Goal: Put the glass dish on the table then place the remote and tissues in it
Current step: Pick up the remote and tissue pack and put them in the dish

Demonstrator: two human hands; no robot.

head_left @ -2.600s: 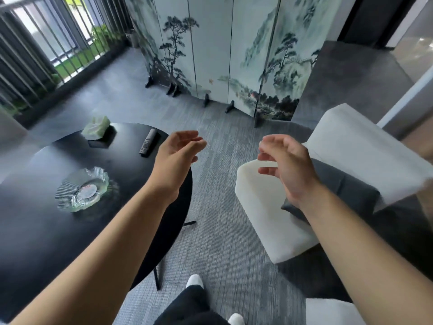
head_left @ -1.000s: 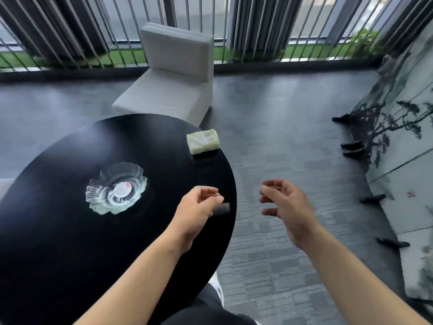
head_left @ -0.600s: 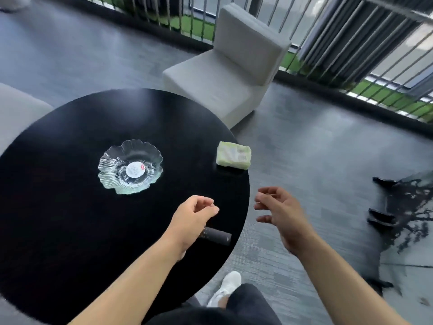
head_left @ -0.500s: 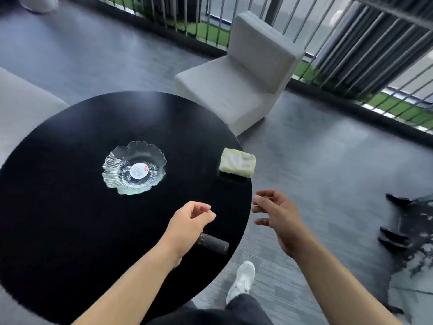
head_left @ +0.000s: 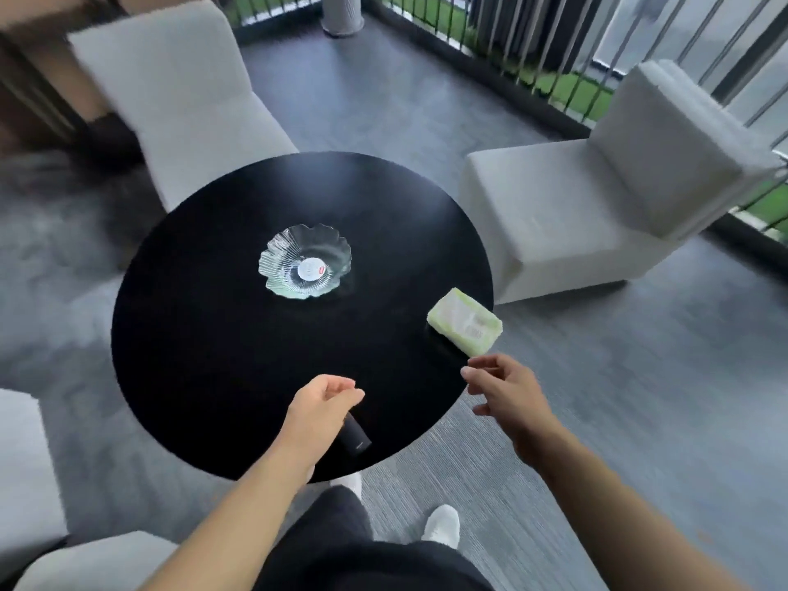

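A clear scalloped glass dish [head_left: 305, 266] with a white sticker at its centre stands near the middle of the round black table [head_left: 213, 334], with nothing in it. A pale green pack of tissues [head_left: 464, 322] lies at the table's right edge. The dark remote [head_left: 356, 439] lies near the front edge, and only its near end shows below my left hand [head_left: 324, 403]. That hand hovers over it with loosely curled fingers and holds nothing visible. My right hand [head_left: 507, 394] is open just short of the tissues, past the table's rim.
White armchairs stand around the table: one at the back left [head_left: 183, 91], one at the right [head_left: 575, 206], another at the lower left [head_left: 25, 462]. A barred railing [head_left: 533, 57] runs along the back. My legs and white shoes are right at the table's front edge.
I have walked around the table, so the view has swung. The dish, tissues and remote lie where they were. Both hands have stayed raised, and the right one is now close to the tissues.
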